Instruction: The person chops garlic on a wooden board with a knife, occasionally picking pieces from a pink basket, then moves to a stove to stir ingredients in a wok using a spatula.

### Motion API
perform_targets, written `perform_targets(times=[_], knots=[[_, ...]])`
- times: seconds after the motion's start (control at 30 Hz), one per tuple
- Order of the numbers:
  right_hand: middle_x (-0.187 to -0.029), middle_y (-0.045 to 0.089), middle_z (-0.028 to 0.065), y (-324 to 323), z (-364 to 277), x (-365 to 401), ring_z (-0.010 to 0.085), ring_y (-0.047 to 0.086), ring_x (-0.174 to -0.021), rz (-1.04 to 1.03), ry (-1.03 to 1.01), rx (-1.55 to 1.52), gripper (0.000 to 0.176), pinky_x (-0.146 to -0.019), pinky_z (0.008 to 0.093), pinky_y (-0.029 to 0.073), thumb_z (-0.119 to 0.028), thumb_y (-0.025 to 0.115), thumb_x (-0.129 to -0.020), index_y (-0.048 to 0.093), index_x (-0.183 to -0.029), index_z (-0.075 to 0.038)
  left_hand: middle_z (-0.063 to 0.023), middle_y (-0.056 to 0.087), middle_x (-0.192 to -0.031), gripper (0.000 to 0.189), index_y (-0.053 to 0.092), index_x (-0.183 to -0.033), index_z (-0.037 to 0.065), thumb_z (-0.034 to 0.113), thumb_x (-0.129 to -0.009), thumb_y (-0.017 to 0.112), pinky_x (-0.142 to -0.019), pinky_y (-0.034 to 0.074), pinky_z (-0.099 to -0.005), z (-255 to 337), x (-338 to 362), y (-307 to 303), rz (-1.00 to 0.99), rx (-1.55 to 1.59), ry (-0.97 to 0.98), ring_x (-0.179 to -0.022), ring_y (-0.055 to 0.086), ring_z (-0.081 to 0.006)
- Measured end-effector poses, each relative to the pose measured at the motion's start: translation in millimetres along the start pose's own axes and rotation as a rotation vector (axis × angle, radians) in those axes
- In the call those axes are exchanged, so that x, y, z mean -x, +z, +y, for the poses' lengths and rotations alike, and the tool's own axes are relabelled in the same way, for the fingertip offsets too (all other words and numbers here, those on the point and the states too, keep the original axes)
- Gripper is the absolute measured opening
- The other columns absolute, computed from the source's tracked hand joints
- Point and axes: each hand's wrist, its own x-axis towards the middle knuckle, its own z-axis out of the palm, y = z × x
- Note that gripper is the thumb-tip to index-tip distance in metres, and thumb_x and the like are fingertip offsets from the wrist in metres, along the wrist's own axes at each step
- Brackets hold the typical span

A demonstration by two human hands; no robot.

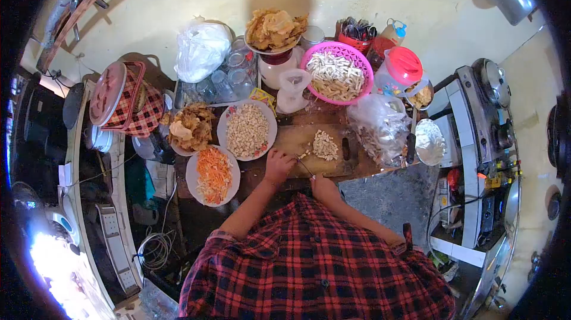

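Note:
On the wooden cutting board (pixel 291 141) lies a heap of small white chopped pieces (pixel 325 146). My right hand (pixel 324 187) is closed around a knife (pixel 306 167) at the board's near edge, its thin dark blade slanting up to the left. My left hand (pixel 279 166) rests by the blade tip, fingers bent together; what they hold, if anything, is too small to make out. A few white bits (pixel 304 154) lie just right of those fingers. Beyond my left hand stands a plate of similar diced pieces (pixel 247 130). A pink basket (pixel 370 76) with white sticks stands behind the board.
Left of the board are a plate of orange and white shreds (pixel 214 175) and brown fried crackers (pixel 190 128). Glasses (pixel 223 85) stand behind. To the right lie a plastic bag (pixel 380 126), a dark-handled knife (pixel 411 147) and a foil-covered dish (pixel 430 142). A stove (pixel 476 106) is far right.

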Motion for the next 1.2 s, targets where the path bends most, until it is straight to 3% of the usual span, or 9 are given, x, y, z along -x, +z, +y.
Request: perform_targets(times=[0.33, 0.4, 0.53, 0.6, 0.7, 0.8, 0.97, 1.1, 1.2], knots=[[-0.069, 0.058, 0.0253, 1.4, 15.6, -2.3, 0.0418, 0.058, -0.067, 0.001, -0.049, 0.054, 0.031, -0.060, 0.0504, 0.046, -0.028, 0.043, -0.088, 0.048, -0.092, 0.002, 0.0020, 0.060, -0.081, 0.011, 0.062, -0.076, 0.015, 0.017, -0.067, 0.057, -0.080, 0.039, -0.0381, 1.0, -4.3, -4.2, -0.064, 0.004, -0.010, -0.080, 0.053, -0.0172], [-0.071, 0.059, 0.0255, -10.6, 14.4, 6.3, 0.0412, 0.058, -0.069, -0.013, -0.025, 0.054, 0.030, -0.061, 0.0501, 0.046, -0.028, 0.043, -0.088, 0.048, -0.092, 0.002, -0.0012, 0.059, -0.079, 0.011, 0.060, -0.079, 0.012, 0.016, -0.069, 0.059, -0.077, 0.040, -0.0373, -0.8, -4.7, -1.3, -0.080, 0.145, -0.069, -0.080, 0.054, -0.0202], [-0.078, 0.057, 0.0248, -26.2, 22.9, 13.2, 0.0409, 0.057, -0.073, 0.220, -0.070, -0.019, 0.030, -0.063, 0.0499, 0.045, -0.026, 0.044, -0.087, 0.049, -0.096, 0.002, -0.0046, 0.059, -0.080, 0.011, 0.059, -0.080, 0.009, 0.014, -0.071, 0.062, -0.075, 0.041, -0.0379, 5.3, -11.8, 2.9, -0.044, 0.206, -0.153, -0.081, 0.054, -0.0248], [-0.082, 0.056, 0.0248, -30.1, 34.9, 5.3, 0.0410, 0.056, -0.075, 0.323, -0.017, -0.025, 0.029, -0.065, 0.0496, 0.044, -0.024, 0.044, -0.086, 0.049, -0.097, 0.002, -0.0079, 0.059, -0.082, 0.014, 0.057, -0.081, 0.006, 0.015, -0.072, 0.063, -0.074, 0.041, -0.0393, 12.5, -14.4, 3.9, -0.155, 0.262, -0.514, -0.081, 0.053, -0.0282], [-0.087, 0.054, 0.0225, -26.1, 64.3, -20.8, 0.0395, 0.054, -0.080, 0.570, -0.109, 0.072, 0.027, -0.068, 0.0471, 0.044, -0.015, 0.045, -0.083, 0.049, -0.102, 0.003, -0.0099, 0.058, -0.081, 0.018, 0.056, -0.086, 0.005, 0.015, -0.072, 0.063, -0.073, 0.040, -0.0399, 11.5, -11.4, 18.5, -0.066, 0.298, -0.521, -0.081, 0.053, -0.0298], [-0.096, 0.051, 0.0200, -34.1, 72.7, -33.2, 0.0362, 0.051, -0.088, 0.558, -0.016, 0.259, 0.031, -0.073, 0.0428, 0.044, -0.006, 0.045, -0.078, 0.049, -0.107, 0.004, -0.0123, 0.058, -0.083, 0.025, 0.056, -0.093, 0.003, 0.015, -0.071, 0.064, -0.074, 0.040, -0.0404, 20.0, -17.0, 14.8, -0.095, 0.302, -0.503, -0.082, 0.053, -0.0306], [-0.101, 0.048, 0.0185, -46.7, 74.7, -39.0, 0.0334, 0.048, -0.093, 0.616, -0.098, 0.320, 0.039, -0.078, 0.0393, 0.043, -0.005, 0.047, -0.075, 0.048, -0.113, 0.004, -0.0152, 0.054, -0.094, 0.030, 0.054, -0.099, 0.003, 0.013, -0.071, 0.063, -0.080, 0.039, -0.0410, 45.1, -47.2, 2.7, 0.022, 0.250, -0.435, -0.090, 0.050, -0.0326], [-0.102, 0.048, 0.0183, -71.5, 91.0, 0.7, 0.0349, 0.047, -0.097, 0.698, -0.297, 0.165, 0.041, -0.080, 0.0420, 0.042, -0.012, 0.058, -0.072, 0.050, -0.111, -0.001, -0.0156, 0.051, -0.103, 0.032, 0.054, -0.100, 0.004, 0.012, -0.071, 0.063, -0.086, 0.037, -0.0435, 77.7, -71.4, 25.3, 0.121, 0.264, -0.312, -0.096, 0.047, -0.0338], [-0.104, 0.049, 0.0183, -74.7, 137.5, 39.2, 0.0358, 0.048, -0.097, 0.713, -0.260, 0.007, 0.038, -0.081, 0.0416, 0.042, -0.012, 0.058, -0.073, 0.051, -0.109, -0.004, -0.0135, 0.052, -0.102, 0.032, 0.054, -0.100, 0.005, 0.012, -0.070, 0.064, -0.085, 0.037, -0.0449, 113.7, -95.6, 32.0, 0.047, 0.406, -0.069, -0.096, 0.048, -0.0329]])
